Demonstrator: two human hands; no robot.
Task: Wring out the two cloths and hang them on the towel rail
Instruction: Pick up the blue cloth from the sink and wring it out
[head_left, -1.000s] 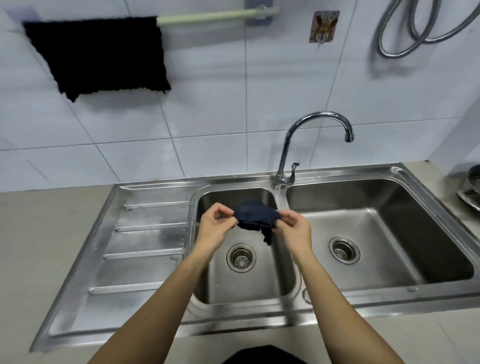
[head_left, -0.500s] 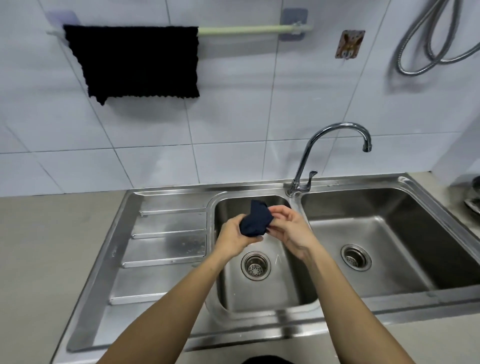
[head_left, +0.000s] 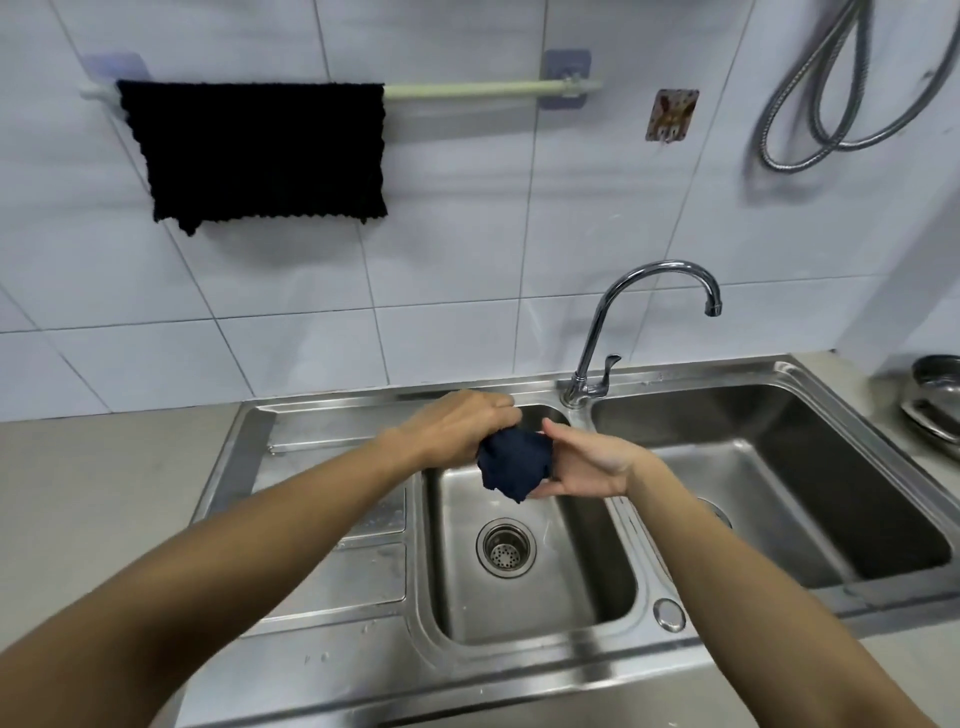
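We have the dark blue cloth (head_left: 514, 462) bunched into a wad between both hands, held over the left sink basin (head_left: 524, 587): the left hand (head_left: 457, 423) curls its fingers over the wad's upper end, and the right hand (head_left: 587, 465) cups it from the other side, palm up, fingers wrapped under it. To wring it well, we judge that the two grips should turn against each other while staying above the drain (head_left: 505, 546), so any water falls into the basin and not on the table (head_left: 104, 493). The black knitted cloth (head_left: 260, 156) already hangs on the towel rail (head_left: 467, 89), well above and left of our grip, with bare rail to its right (room for this one, we think). We cannot make out whether water is dripping, nor most fingertips, which the wad hides.
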